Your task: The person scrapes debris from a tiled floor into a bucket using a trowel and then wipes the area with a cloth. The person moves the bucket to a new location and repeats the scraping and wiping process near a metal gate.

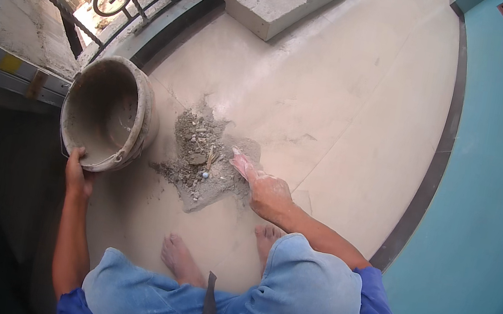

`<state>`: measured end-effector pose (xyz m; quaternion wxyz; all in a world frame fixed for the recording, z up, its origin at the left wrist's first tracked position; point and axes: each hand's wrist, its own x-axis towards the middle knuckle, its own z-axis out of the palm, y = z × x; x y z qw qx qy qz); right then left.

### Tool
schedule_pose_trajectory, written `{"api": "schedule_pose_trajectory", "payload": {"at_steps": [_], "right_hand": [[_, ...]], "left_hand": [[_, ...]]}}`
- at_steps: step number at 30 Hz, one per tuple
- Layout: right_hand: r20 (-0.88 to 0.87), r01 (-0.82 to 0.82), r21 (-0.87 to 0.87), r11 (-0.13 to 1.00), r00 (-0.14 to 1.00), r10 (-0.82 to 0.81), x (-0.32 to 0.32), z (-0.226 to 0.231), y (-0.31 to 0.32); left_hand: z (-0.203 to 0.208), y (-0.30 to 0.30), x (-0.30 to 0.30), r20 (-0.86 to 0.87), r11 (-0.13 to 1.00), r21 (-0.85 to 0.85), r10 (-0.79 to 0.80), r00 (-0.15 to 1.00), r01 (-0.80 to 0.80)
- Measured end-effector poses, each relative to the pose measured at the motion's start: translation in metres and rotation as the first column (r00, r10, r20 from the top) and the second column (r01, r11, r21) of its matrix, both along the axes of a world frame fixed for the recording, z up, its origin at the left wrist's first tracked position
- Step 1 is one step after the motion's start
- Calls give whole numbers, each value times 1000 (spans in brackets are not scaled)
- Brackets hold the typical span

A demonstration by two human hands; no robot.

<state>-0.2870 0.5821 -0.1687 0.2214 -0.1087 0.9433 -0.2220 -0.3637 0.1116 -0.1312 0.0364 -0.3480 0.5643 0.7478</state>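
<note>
The bucket (pixel 149 111) stands left of the rubble (pixel 198 142), mouth up, axis near upright; it seems stiff and fairly light, best held by the rim, where the left hand (pixel 79 176) has its fingers clasped. At the rubble's right edge, the right hand (pixel 269 196) grips a pink piece (pixel 242 163), probably light, best held at its near end; its long axis slants forward-left, toward the rubble.

We see, left, grey-brown round bucket (pixel 100 113): matt, dust-caked. Grey rubble heap (pixel 191 141): rough, gritty. Cream floor tiles (pixel 374 91): smooth, glossy toward far end. Far left, black twisted-bar railing (pixel 56 2): metal. Far pale-grey slab (pixel 276 0): matt, concrete-like. Near, our faded blue trousers (pixel 309 291): soft cloth. Right, teal wall (pixel 494 162): smooth.
</note>
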Motion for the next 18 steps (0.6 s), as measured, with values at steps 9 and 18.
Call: {"api": "schedule_pose_trajectory", "payload": {"at_steps": [9,18], "right_hand": [[-357,424,309,851,881,-309,-19,3,118],[-477,406,96,909,820,-316,-1,-38,106]], "left_hand": [[4,2,0,-8,996,-82,19,1000,-20],[27,40,-4,-42,998,24,55,998,-54]]}}
